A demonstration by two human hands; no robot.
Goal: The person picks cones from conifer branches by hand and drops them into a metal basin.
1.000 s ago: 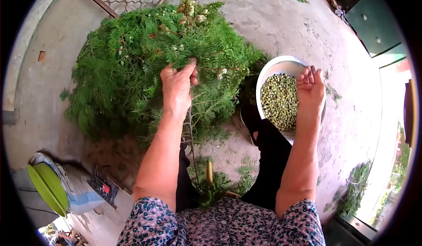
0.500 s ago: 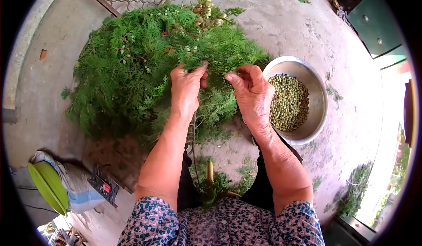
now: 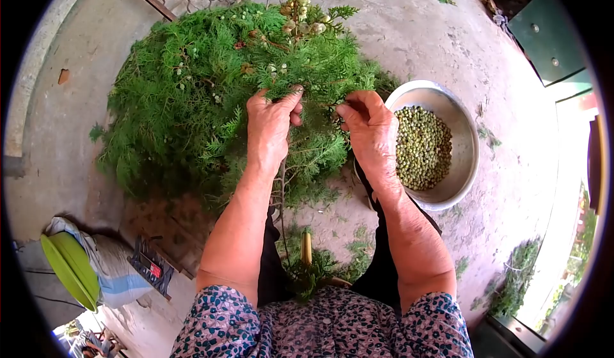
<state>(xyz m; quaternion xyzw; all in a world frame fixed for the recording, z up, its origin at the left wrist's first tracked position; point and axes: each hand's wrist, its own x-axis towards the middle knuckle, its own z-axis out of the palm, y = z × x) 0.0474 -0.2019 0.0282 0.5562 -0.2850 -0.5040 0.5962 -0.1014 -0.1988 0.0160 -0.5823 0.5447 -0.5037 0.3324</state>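
Note:
My left hand point(image 3: 268, 128) is closed around a green conifer branch point(image 3: 283, 192), whose bare stem hangs down below the wrist between my forearms. The branch's feathery foliage spreads above and beyond the fingers. To the right of it, my right hand point(image 3: 373, 134) is closed in a pinch, thumb against fingers, at the edge of the foliage; what lies between the fingertips is too small to make out. Close by my right hand stands a metal bowl point(image 3: 464, 137) partly filled with small round green-brown cones or seeds point(image 3: 422, 147).
A large heap of conifer branches point(image 3: 173, 108) lies ahead and left, with pale cones point(image 3: 304, 22) on top. A lime-green basin point(image 3: 67, 268) and a sack point(image 3: 118, 268) are at lower left. Green drawers point(image 3: 543, 35) stand at upper right. Loose sprigs point(image 3: 515, 278) litter the concrete floor.
My right hand's thumb and fingers have come together, and its fingertips now sit at the foliage. My left hand keeps its hold on the branch, almost unmoved.

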